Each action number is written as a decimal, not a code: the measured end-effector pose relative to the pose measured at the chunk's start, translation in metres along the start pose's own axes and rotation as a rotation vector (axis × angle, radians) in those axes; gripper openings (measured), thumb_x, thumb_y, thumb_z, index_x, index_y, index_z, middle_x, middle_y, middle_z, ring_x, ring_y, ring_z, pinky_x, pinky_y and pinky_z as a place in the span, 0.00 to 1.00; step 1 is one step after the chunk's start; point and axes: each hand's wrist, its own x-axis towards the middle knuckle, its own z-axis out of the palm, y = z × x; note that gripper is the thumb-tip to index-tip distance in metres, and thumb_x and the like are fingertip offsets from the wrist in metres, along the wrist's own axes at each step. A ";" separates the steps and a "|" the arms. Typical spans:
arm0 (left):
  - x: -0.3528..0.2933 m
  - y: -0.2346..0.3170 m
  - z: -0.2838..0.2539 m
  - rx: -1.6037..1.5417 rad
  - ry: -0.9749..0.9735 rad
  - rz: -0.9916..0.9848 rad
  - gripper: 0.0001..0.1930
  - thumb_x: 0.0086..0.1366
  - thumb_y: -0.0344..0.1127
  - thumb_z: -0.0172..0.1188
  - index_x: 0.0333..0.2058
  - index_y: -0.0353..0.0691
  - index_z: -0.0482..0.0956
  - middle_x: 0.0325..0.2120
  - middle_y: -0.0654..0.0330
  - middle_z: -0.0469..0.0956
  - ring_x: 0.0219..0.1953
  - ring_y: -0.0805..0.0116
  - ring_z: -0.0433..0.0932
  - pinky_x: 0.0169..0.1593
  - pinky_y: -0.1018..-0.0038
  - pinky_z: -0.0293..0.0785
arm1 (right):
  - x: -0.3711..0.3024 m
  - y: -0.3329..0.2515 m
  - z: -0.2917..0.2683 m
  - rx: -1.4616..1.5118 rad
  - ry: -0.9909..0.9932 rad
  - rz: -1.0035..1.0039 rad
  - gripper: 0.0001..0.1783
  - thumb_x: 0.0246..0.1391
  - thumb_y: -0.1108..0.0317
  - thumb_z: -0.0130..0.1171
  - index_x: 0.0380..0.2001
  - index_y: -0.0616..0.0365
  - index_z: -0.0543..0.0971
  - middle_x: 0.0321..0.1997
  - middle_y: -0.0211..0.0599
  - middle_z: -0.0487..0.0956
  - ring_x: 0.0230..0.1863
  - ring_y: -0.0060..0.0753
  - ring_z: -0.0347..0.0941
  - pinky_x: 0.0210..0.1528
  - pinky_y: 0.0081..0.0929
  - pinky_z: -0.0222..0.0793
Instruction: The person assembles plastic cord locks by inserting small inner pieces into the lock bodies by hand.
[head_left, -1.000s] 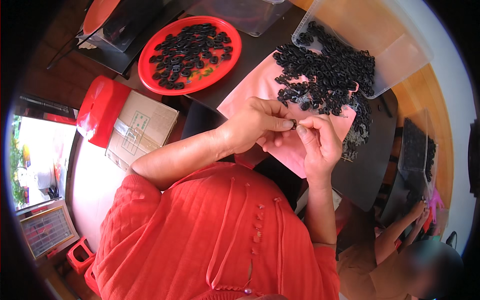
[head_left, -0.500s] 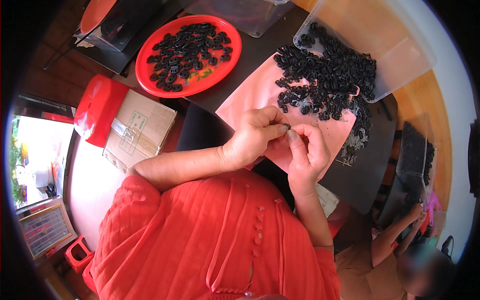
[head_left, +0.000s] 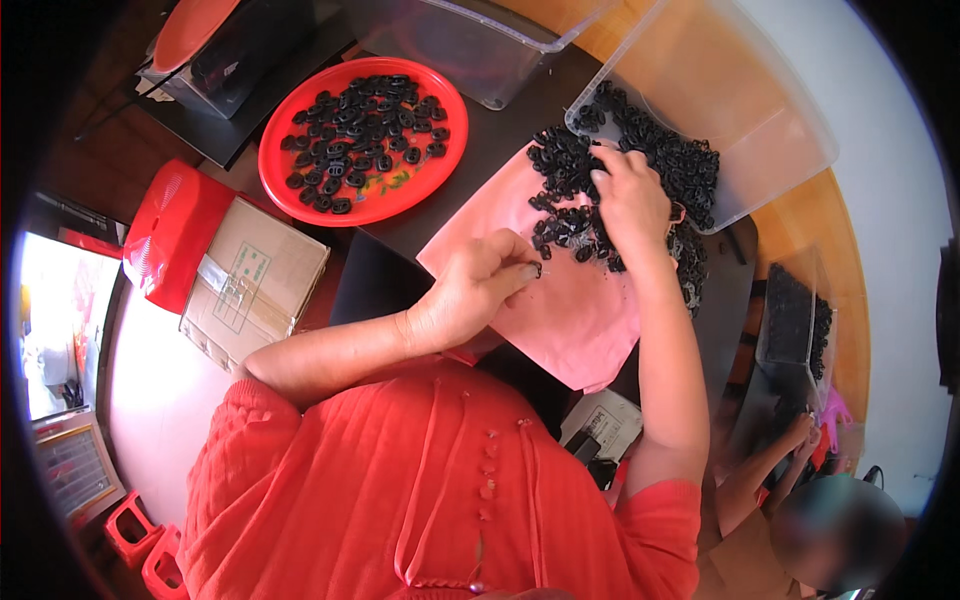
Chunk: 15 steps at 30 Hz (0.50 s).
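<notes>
My left hand (head_left: 478,290) is closed in a pinch on a small black plastic piece (head_left: 538,269), above the near part of a pink cloth (head_left: 570,335). My right hand (head_left: 636,205) lies at a heap of small black plastic parts (head_left: 680,165), fingers apart, their tips touching the heap. Whether a part is between those fingertips cannot be made out. The heap spills from a clear plastic bin (head_left: 745,120) tipped on its side. A red round tray (head_left: 285,205) at the left holds many oval black pieces with holes, spread out.
Another clear bin (head_left: 490,85) stands at the back. At the left, a cardboard box (head_left: 265,280) leans beside a red plastic container (head_left: 170,230). Red stools (head_left: 130,525) stand low at left. A co-worker's arms (head_left: 765,465) are at the lower right, near a bin of black parts (head_left: 795,320).
My right hand has left the left hand and moved up and away to the heap. My left hand has drawn slightly back, still pinching a small black piece. The view has shifted a little.
</notes>
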 end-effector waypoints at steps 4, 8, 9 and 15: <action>-0.003 -0.001 -0.005 -0.025 -0.014 0.013 0.06 0.70 0.28 0.58 0.42 0.32 0.76 0.28 0.64 0.76 0.30 0.78 0.75 0.35 0.77 0.74 | -0.007 -0.033 0.004 0.002 -0.083 -0.192 0.13 0.59 0.62 0.61 0.47 0.45 0.83 0.43 0.41 0.77 0.44 0.52 0.77 0.47 0.46 0.73; -0.003 0.001 -0.008 -0.072 -0.036 -0.031 0.05 0.70 0.28 0.59 0.42 0.33 0.76 0.28 0.64 0.75 0.29 0.79 0.74 0.35 0.78 0.73 | -0.026 -0.025 -0.014 0.198 -0.054 -0.228 0.10 0.55 0.64 0.65 0.41 0.48 0.85 0.40 0.34 0.78 0.43 0.45 0.77 0.49 0.41 0.70; -0.002 -0.001 -0.009 -0.062 -0.045 -0.003 0.04 0.71 0.27 0.58 0.41 0.33 0.76 0.27 0.65 0.75 0.29 0.80 0.73 0.34 0.79 0.72 | -0.025 -0.020 -0.019 0.311 -0.089 -0.196 0.09 0.54 0.65 0.66 0.40 0.49 0.85 0.39 0.32 0.79 0.43 0.43 0.77 0.50 0.40 0.69; 0.001 -0.003 -0.012 -0.035 -0.065 0.028 0.03 0.71 0.27 0.58 0.40 0.33 0.75 0.27 0.65 0.74 0.28 0.80 0.71 0.33 0.79 0.70 | 0.005 -0.034 -0.022 0.473 -0.102 -0.119 0.07 0.53 0.73 0.63 0.36 0.51 0.84 0.36 0.33 0.80 0.39 0.40 0.80 0.39 0.35 0.75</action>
